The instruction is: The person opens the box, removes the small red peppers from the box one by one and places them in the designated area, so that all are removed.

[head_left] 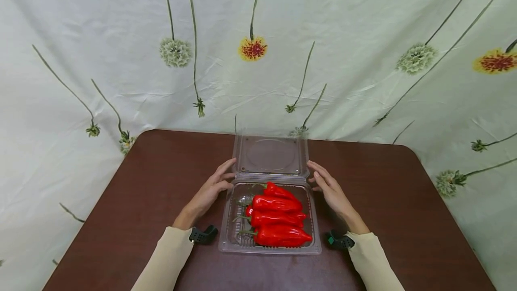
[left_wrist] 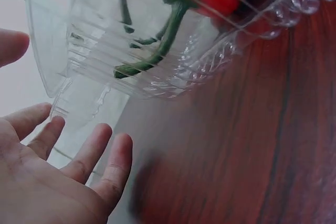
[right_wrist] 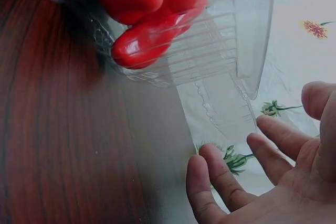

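A clear plastic clamshell container point(head_left: 269, 250) lies in front of me with its lid point(head_left: 270, 154) tipped back. Several red peppers point(head_left: 282, 235) with green stems lie side by side in the base. At the lid's left edge, near the hinge, is my left hand point(head_left: 207, 194), its fingers extended. My right hand point(head_left: 334, 196) mirrors it on the right side. In the left wrist view, fingertips point(left_wrist: 56, 124) meet the lid's edge; the right wrist view shows fingertips point(right_wrist: 255, 139) at the opposite edge. Neither hand curls round anything.
The container rests on a dark brown wooden table point(head_left: 387, 201) with rounded far corners. Behind the table hangs a pale cloth point(head_left: 355, 21) printed with flowers. Dark bands point(head_left: 203, 235) are strapped at both wrists.
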The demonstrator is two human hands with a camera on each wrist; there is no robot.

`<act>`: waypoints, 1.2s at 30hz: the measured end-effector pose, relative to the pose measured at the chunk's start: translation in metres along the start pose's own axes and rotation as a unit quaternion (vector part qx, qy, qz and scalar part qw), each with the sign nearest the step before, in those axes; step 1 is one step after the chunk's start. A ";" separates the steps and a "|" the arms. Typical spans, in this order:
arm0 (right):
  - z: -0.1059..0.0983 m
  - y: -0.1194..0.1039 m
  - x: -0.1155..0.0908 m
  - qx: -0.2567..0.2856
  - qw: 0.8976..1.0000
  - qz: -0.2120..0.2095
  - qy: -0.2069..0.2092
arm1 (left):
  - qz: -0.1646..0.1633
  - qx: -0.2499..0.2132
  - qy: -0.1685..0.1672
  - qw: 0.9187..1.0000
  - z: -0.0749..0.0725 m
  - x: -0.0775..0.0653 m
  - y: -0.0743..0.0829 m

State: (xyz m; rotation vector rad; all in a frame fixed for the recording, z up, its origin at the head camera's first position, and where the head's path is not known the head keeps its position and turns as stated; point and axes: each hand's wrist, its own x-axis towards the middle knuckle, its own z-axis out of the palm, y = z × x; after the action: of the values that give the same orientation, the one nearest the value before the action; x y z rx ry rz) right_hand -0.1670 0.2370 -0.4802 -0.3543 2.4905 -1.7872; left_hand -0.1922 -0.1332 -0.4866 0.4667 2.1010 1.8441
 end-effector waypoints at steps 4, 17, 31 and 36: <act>0.001 0.001 0.000 -0.005 1.000 0.011 0.000 | -0.012 0.000 -0.001 1.000 0.001 -0.002 0.000; 0.005 0.001 -0.002 -0.025 0.998 0.053 -0.004 | -0.044 -0.028 -0.001 0.999 0.003 -0.005 -0.001; 0.007 0.001 -0.002 -0.026 0.997 0.069 -0.002 | -0.023 -0.018 -0.002 1.000 0.001 -0.013 -0.004; 0.006 -0.003 -0.003 -0.030 0.998 0.061 0.000 | 0.028 -0.004 0.004 1.000 -0.001 -0.026 -0.005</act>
State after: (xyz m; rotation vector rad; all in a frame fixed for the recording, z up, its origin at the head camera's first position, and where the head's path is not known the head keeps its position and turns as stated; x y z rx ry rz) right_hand -0.1628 0.2312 -0.4800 -0.1987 2.5103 -1.6704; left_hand -0.1690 -0.1459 -0.4914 0.5223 2.1048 1.8884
